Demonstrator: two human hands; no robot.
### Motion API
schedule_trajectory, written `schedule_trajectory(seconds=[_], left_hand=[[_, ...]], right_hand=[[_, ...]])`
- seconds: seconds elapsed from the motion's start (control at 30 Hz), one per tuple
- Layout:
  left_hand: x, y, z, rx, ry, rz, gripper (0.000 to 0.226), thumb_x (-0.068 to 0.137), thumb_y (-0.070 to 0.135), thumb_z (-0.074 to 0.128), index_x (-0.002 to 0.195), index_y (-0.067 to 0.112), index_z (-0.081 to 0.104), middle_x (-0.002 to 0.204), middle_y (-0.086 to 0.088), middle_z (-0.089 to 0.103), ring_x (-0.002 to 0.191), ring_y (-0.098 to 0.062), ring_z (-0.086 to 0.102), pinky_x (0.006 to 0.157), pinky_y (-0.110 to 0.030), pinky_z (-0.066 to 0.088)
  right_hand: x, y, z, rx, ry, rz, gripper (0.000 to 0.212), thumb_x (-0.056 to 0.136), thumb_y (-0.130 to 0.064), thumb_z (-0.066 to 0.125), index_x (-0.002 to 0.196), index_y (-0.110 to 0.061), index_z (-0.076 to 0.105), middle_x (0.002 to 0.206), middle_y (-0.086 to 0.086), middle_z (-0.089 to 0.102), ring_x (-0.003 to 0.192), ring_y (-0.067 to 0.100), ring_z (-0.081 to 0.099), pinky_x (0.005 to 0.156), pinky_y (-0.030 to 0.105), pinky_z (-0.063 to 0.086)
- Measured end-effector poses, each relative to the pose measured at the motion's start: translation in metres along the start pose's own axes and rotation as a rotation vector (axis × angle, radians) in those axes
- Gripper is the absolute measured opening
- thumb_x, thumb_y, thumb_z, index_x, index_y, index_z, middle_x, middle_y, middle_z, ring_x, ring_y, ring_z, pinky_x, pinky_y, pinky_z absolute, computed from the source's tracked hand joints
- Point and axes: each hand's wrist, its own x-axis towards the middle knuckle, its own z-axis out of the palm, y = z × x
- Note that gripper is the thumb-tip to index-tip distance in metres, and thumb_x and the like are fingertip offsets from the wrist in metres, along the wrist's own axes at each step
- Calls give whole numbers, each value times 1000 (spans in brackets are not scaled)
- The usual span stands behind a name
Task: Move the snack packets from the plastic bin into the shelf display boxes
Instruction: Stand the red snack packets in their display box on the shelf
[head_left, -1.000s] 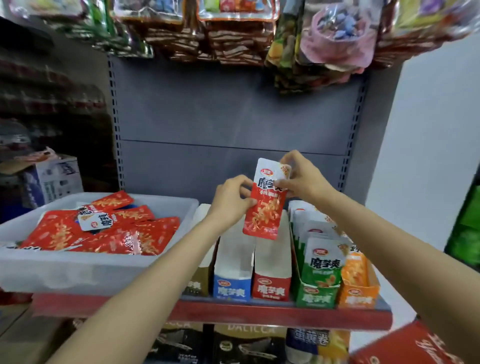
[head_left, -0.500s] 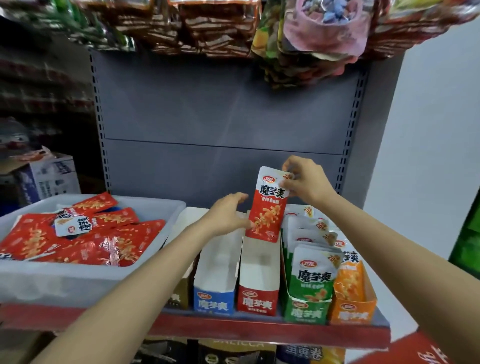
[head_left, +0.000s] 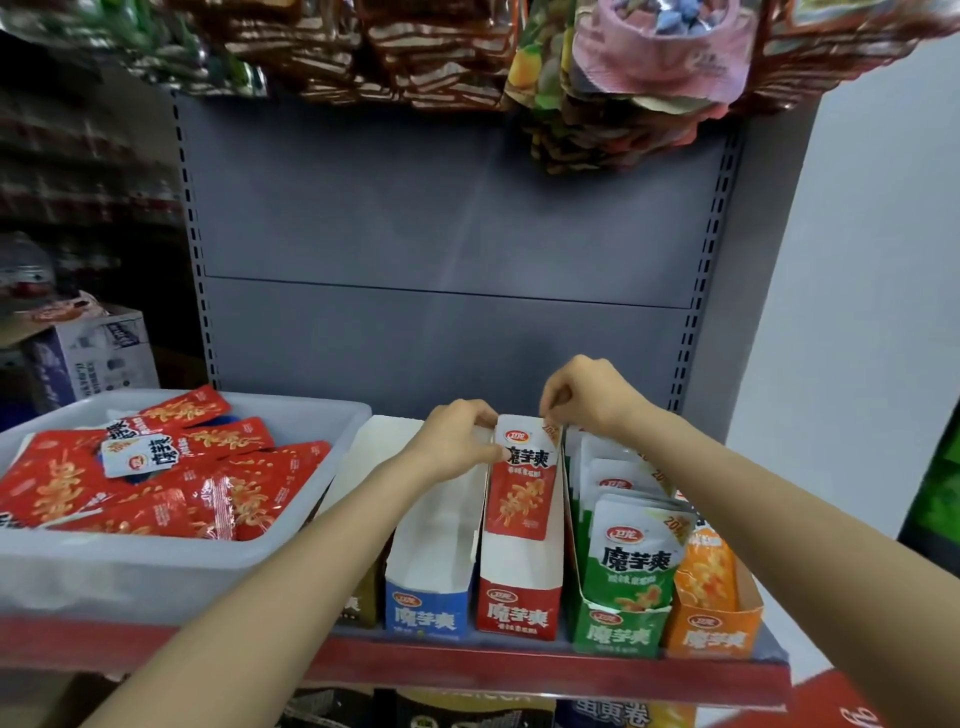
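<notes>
Red packet upright in red box, apparently pinched by both hands: left hand, right hand.

The brown display box sits almost wholly hidden behind the left forearm, only a corner showing. The plastic bin is cut off by the left edge, and its frosted wall blurs the lower packets. The red packet hides its bottom edge inside the red display box. Hanging bags run off the top edge. Small print on the packets is unreadable.
</notes>
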Motion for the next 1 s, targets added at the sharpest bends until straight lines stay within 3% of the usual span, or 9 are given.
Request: schedule_trajectory(seconds=[0.07,0.2,0.33,0.5,0.67,0.73,0.83,1.0], left_hand=[[0,-1,2,-2,14,7,39,82,22,71,119,15,59,123,2,62,114,-15,56,85,-22,40],[-3,0,-1,-14,91,34,39,84,24,69,120,15,58,124,2,61,115,-13,54,86,-21,39],[-15,-2,-19,-46,264,77,29,87,23,65,116,17,62,115,5,64,106,-9,57,85,-16,39],[-42,-21,-53,-26,383,86,14,87,18,63,102,18,65,90,10,66,82,-2,59,66,-1,39],[-73,-66,-96,102,415,-47,14,87,12,59,98,16,65,88,4,66,83,-12,60,74,-23,44],[-84,-92,-114,131,393,-130,13,87,10,59,99,15,64,86,1,65,87,-17,62,74,-24,42],[-101,-126,-137,191,294,-219,18,91,17,59,107,12,66,101,-2,67,100,-19,61,81,-23,40],[-126,-162,-169,319,36,-318,31,94,21,54,123,13,60,126,-1,61,116,-18,54,96,-23,36]], right_hand=[[3,1,0,-47,-16,7,26,78,0,60,67,-23,67,68,-7,63,69,14,64,70,28,57],[3,-3,-2,-78,-27,2,15,80,-6,65,80,-21,66,82,-1,65,81,20,64,77,32,55],[-2,-19,-5,1,47,-49,16,86,-12,64,101,-12,68,100,3,68,88,15,59,78,23,45],[-9,-75,4,90,47,-174,21,90,-17,61,109,-12,66,110,2,66,102,17,59,79,20,40],[-2,-138,48,189,-23,-247,25,91,-16,58,114,-10,63,114,5,65,106,19,59,78,19,39],[5,-159,71,196,-99,-254,31,92,-17,57,121,-10,59,118,8,63,110,23,58,84,24,42],[13,-187,97,196,-228,-272,39,92,-24,57,130,-12,53,125,9,60,116,25,55,95,29,40],[19,-226,123,172,-449,-360,52,89,-34,61,135,-12,48,131,8,56,118,24,53,97,29,40]])
